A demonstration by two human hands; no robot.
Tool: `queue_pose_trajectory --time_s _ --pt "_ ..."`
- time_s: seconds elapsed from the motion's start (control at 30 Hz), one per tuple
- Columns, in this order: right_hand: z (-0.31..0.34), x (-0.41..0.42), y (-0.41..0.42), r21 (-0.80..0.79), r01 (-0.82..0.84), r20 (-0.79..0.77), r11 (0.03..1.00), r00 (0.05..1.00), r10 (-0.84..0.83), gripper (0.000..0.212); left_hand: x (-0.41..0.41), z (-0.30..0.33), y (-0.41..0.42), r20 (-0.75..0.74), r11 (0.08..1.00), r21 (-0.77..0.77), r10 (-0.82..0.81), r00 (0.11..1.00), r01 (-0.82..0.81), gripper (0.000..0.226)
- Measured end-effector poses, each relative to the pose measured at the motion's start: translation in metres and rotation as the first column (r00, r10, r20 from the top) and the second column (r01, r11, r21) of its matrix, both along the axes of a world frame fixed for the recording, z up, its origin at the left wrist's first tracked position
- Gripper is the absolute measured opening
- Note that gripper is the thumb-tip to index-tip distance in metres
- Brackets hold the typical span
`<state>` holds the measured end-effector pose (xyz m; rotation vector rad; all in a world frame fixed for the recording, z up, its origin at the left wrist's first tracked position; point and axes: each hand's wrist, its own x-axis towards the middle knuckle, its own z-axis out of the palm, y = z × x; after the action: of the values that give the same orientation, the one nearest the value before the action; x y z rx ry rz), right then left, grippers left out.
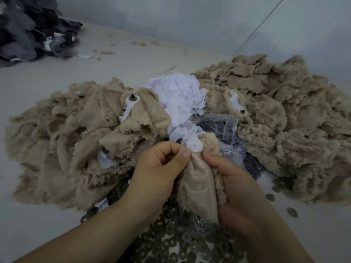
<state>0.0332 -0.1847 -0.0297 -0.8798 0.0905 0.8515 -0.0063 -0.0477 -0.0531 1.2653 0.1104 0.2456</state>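
Right now both hands are closed on one beige scrap (197,186), held upright over the washers (182,243), in front of the beige heaps (284,114). The left hand (161,168) pinches its top, beside a white disc (194,144) sitting on the scrap. The right hand (239,194) grips its fluffy side, thumb on the cloth. Behind lie white cutouts (180,95) and a clear bag (224,126); a dark pile (28,29) sits far left on the table (133,59).
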Motion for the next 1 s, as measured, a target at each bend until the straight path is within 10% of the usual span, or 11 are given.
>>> queue_pose_trajectory --time_s 0.27,1.0 --pt "-0.001 0.011 -0.004 0.105 0.007 -0.039 0.994 0.999 -0.002 0.049 0.002 0.0 0.005 -0.017 0.997 -0.075 0.016 1.0 -0.017 0.024" --pt "0.003 0.011 -0.021 -0.467 0.099 0.636 0.879 0.728 0.256 0.027 0.004 -0.003 0.007 0.006 1.0 0.02 -0.009 1.0 0.009 0.013"
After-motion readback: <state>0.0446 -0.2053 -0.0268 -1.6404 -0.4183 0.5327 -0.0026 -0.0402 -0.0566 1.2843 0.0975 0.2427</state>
